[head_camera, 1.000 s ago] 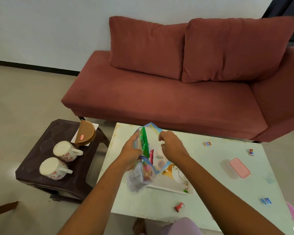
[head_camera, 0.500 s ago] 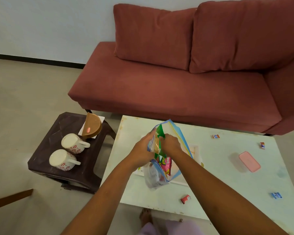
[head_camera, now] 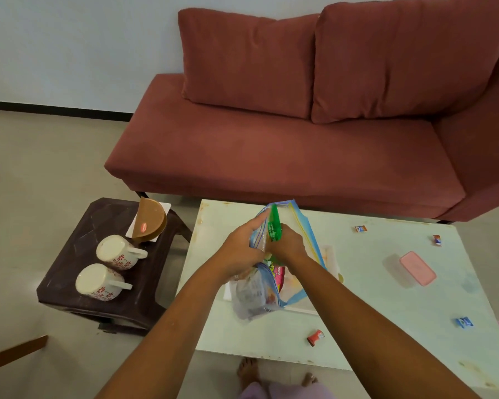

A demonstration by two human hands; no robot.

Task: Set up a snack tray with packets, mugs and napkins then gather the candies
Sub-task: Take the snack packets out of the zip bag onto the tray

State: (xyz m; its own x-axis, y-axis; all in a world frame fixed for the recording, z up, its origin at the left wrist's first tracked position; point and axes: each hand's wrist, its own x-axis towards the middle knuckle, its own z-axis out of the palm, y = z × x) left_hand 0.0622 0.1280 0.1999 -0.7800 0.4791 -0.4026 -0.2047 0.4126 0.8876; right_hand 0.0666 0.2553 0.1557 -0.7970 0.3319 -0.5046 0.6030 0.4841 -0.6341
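Clear plastic, edged in blue, forms the zip bag (head_camera: 260,292) that hangs over the pale table (head_camera: 372,298) between both hands. The left hand (head_camera: 239,251) has its fingers (head_camera: 257,223) closed on the bag's near rim, holding the mouth apart. The right hand (head_camera: 287,244) reaches into the opening with its fingers curled shut around one green packet (head_camera: 274,224), whose top sticks up above the bag. One pink packet (head_camera: 279,274) shows through the plastic lower down, along with other contents too blurred to count. Under the bag lies one white tray (head_camera: 330,256), mostly covered.

Four wrapped candies lie scattered on the table: one orange-and-white (head_camera: 360,228), one near the far right edge (head_camera: 437,240), one blue (head_camera: 463,322) and one red (head_camera: 315,337). One pink-lidded box (head_camera: 416,268) sits among them.

On the dark side table (head_camera: 69,272) to the left stand two floral mugs (head_camera: 118,252) (head_camera: 98,282), upside down, beside one brown napkin holder (head_camera: 150,221).
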